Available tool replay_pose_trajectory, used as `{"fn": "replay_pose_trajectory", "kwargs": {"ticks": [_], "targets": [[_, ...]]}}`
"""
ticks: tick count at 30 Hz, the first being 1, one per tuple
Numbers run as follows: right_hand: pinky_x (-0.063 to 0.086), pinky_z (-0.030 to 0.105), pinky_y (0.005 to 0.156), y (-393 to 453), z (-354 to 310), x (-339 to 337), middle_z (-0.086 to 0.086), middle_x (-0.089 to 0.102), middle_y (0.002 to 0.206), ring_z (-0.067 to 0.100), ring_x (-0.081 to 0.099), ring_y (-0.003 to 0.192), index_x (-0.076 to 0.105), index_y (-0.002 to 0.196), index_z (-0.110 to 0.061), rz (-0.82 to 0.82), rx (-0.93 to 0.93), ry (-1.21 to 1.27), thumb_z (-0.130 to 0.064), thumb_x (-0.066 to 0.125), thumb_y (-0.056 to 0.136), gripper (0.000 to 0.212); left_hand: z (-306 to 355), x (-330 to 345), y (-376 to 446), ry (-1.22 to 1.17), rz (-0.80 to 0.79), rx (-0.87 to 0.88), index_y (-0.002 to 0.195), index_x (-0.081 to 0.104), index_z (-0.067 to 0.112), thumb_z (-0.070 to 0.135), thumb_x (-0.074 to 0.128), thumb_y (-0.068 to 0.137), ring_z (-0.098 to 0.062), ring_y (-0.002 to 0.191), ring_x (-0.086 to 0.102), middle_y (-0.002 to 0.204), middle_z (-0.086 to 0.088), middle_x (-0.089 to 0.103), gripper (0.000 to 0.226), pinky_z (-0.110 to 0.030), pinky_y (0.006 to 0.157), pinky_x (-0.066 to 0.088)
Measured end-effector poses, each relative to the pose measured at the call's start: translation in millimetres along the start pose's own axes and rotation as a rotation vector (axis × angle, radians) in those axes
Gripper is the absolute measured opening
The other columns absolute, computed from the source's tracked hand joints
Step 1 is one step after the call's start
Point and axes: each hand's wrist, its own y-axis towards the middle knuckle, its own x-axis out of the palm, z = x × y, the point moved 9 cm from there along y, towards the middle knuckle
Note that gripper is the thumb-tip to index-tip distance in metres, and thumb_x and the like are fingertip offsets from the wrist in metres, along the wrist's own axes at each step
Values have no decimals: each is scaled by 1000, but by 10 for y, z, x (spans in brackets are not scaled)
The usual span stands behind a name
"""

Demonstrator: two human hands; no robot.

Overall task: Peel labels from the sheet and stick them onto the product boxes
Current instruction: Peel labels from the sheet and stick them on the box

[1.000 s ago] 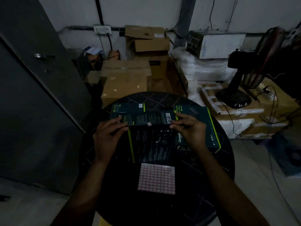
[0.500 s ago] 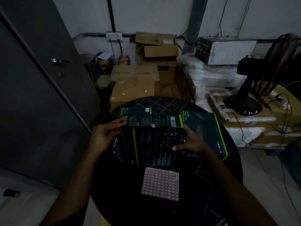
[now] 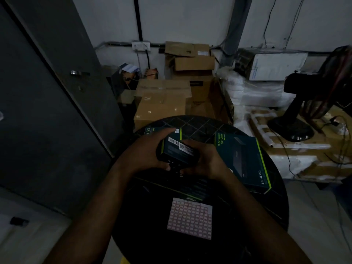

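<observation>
Both hands hold a dark product box [image 3: 177, 151] with green edges, tilted up above the round black table [image 3: 276, 202] so an end face with barcode stickers shows. My left hand [image 3: 146, 151] grips its left side, fingers curled over the top. My right hand [image 3: 205, 159] grips its right side and underside. A pink label sheet [image 3: 190, 219] lies flat near the table's front edge. A larger teal box [image 3: 242, 159] lies to the right. Another dark box [image 3: 190, 187] lies flat under my hands, and a further box [image 3: 150, 130] peeks out behind my left hand.
Cardboard cartons [image 3: 162, 103] are stacked behind the table. White wrapped bundles [image 3: 253, 92] and a black fan [image 3: 297, 119] stand at the right on taped cartons, with cables trailing. A dark door [image 3: 47, 111] fills the left.
The box that lay flat on the others has been lifted and turned on end between both hands. My right hand moved from the lower box onto the lifted one.
</observation>
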Motion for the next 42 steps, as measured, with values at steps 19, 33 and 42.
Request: {"fn": "replay_pose_trajectory", "kwargs": {"ticks": [19,33,42], "targets": [[38,25,73,-420,429,-167,-6,66,109,19,58,105,48,144,-39,-162,169,-679,-45,85,63,89,-875,52,-323,625,-131,-242,122,53,36,42,82,57,-19,108,54,118,3,58,71,-33,89,47],[46,35,95,-420,118,-349,-14,55,132,12,49,120,51,134,-39,85,88,-457,-48,79,61,78,-187,586,-158,406,15,63,149,19,41,30,82,67,-18,133,36,143,8,40,103,-39,102,30],[40,30,110,-454,106,-423,-13,48,143,10,45,135,26,155,-40,109,71,-92,-32,83,80,95,-100,313,-191,149,104,185,150,25,42,26,81,73,-20,129,43,141,3,45,97,-48,101,40]]}}
